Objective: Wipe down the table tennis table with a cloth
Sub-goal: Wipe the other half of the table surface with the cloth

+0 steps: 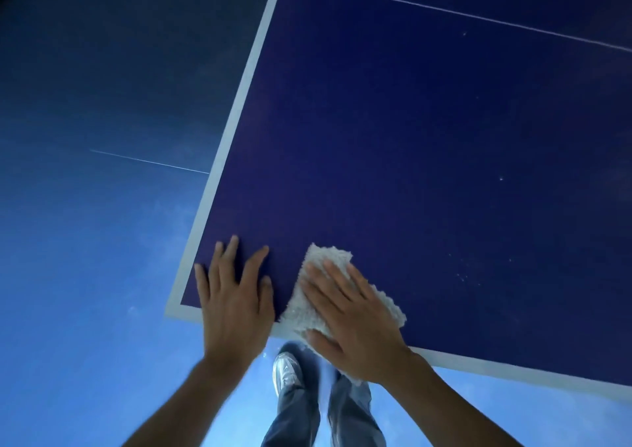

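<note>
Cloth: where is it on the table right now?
Head view: the cloth lies by the table's near-left corner, pressed flat under the right hand and reaching over the near white edge, just right of the left hand.

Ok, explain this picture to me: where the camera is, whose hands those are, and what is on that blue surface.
No machine here: a person wears one wide-angle camera on the head, looking down at their own bare hands. The blue surface with the pale border is a table tennis table, seen at a near corner. The left hand lies flat on it, fingers spread, holding nothing. The right hand presses flat on a fluffy white cloth at the near edge. A few pale specks dot the table further right. Below the edge are the person's trouser legs and a shoe on the blue floor.
</note>
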